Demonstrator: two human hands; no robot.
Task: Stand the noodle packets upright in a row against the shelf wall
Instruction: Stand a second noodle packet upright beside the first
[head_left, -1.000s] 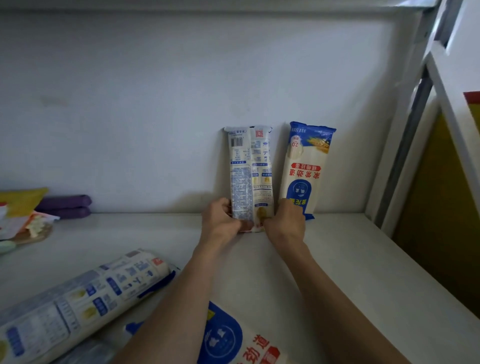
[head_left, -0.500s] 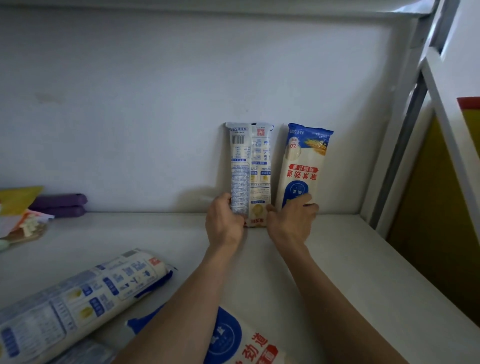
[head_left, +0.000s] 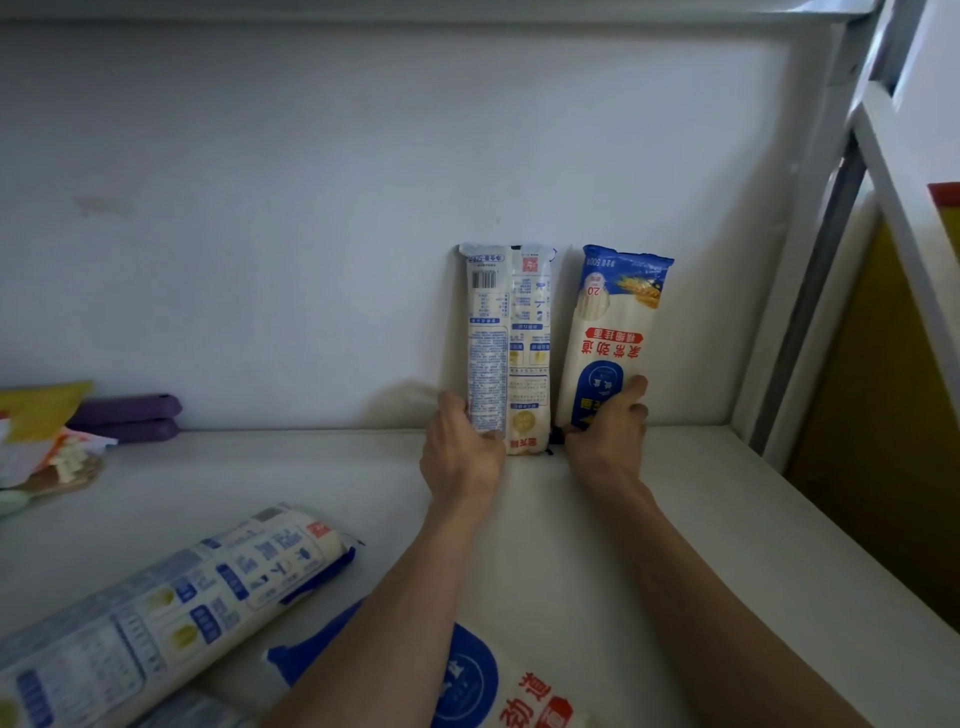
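My left grip (head_left: 462, 447) clamped on white packet (head_left: 511, 338), right grip (head_left: 608, 431) on blue packet (head_left: 615, 322); both upright against wall (head_left: 311, 234). Nearer me than grips: other packets (head_left: 171, 608) flat, not yet stood.

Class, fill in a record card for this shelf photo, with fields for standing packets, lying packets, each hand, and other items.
Standing packets: two, barcode packet and blue-topped packet, upright against the shelf wall, narrow gap between
Lying packets: at least two near the front, blue-label packet and blue-circle packet
Left hand: grips barcode packet's lower left edge
Right hand: grips blue-topped packet's lower part
Other items: purple bundle and yellow pack, far left
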